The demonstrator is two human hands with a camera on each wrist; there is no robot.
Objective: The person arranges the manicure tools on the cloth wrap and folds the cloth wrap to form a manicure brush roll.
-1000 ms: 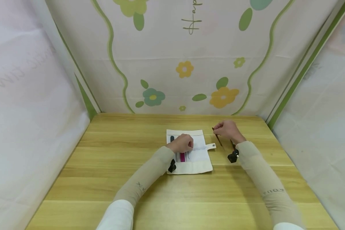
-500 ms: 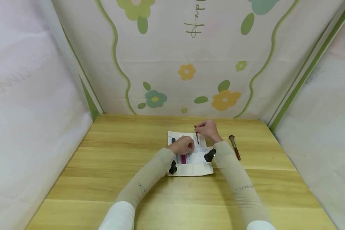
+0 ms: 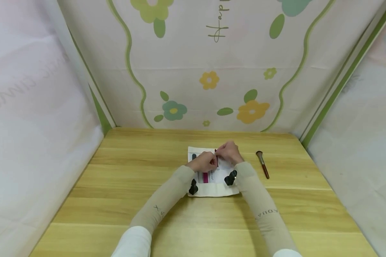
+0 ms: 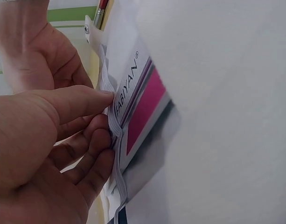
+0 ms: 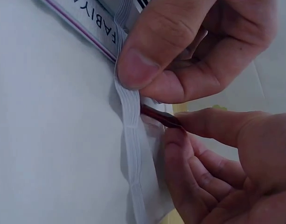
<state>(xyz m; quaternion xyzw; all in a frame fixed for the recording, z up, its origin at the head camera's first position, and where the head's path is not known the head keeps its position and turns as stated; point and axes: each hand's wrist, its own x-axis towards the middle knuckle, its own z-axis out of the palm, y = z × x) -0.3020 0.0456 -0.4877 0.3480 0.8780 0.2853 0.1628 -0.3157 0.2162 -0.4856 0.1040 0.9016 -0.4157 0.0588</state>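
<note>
Evidently slim, dark reddish stick [image 5: 157, 115], glossy, beside ribbed white elastic band [image 5: 130, 135]

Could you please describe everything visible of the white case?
The white case looks like cloth and lies unfolded on the table. A ribbed, elastic-looking band crosses it, over an item lettered FABIYAN; a studded tab juts from one edge. The left hand pinches the band; the right hand holds a reddish rod at it.
</note>
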